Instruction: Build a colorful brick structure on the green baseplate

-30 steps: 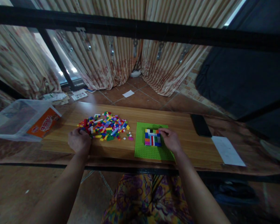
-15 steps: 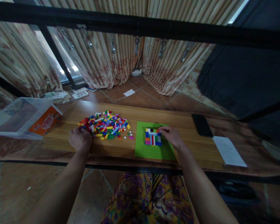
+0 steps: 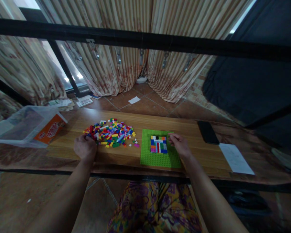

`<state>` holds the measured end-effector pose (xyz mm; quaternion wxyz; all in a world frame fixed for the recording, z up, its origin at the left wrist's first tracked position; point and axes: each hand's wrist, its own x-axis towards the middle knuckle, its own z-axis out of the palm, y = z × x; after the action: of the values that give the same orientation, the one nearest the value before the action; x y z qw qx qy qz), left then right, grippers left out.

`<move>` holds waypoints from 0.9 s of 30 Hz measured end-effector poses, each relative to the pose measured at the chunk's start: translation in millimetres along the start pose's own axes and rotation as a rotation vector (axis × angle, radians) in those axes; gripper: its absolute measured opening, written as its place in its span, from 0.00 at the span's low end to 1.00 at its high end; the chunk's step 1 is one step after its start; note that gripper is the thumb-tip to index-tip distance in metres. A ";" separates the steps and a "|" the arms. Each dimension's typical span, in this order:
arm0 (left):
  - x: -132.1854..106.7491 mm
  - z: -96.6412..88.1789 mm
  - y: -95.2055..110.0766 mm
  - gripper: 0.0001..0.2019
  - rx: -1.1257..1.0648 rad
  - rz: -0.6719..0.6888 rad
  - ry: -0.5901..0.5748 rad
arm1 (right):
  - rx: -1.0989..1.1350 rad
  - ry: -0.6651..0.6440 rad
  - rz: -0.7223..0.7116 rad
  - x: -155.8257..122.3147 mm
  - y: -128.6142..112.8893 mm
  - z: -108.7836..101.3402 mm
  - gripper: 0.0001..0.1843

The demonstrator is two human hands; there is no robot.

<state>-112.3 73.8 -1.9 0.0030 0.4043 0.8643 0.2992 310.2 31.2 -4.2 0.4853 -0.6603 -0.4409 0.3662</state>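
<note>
My left hand [image 3: 85, 147] rests at the left edge of a pile of loose toy bricks [image 3: 115, 131], its fingers curled among them; what they hold, if anything, is hidden. A green baseplate [image 3: 147, 160] lies to the right of the pile. On it stands a square build of coloured bricks [image 3: 158, 145], with blue, white, red, orange and other pieces. My right hand [image 3: 180, 145] is over the plate's right side, just beside the build and apart from it. Its thumb and fingertips are drawn together, and I cannot make out anything between them.
A clear plastic box [image 3: 21, 126] with an orange label stands at the table's left end. On the right lie a black phone [image 3: 208, 132] and a white sheet of paper [image 3: 236, 158]. A dark metal bar [image 3: 145, 42] crosses above the far side, before striped curtains [image 3: 121, 64].
My right hand has drawn slightly right, off the upper right corner of the build. The left hand stays at the pile. The whole view has shifted a little.
</note>
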 end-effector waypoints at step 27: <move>-1.2 3.1 -3.3 0.17 -0.004 -0.004 0.005 | -0.582 -0.380 -0.713 -56.5 -71.6 179.1 0.17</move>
<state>-113.1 72.9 -6.5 0.0021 0.4018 0.8645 0.3020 111.4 45.3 21.3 0.2869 -0.4982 -0.8038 0.1534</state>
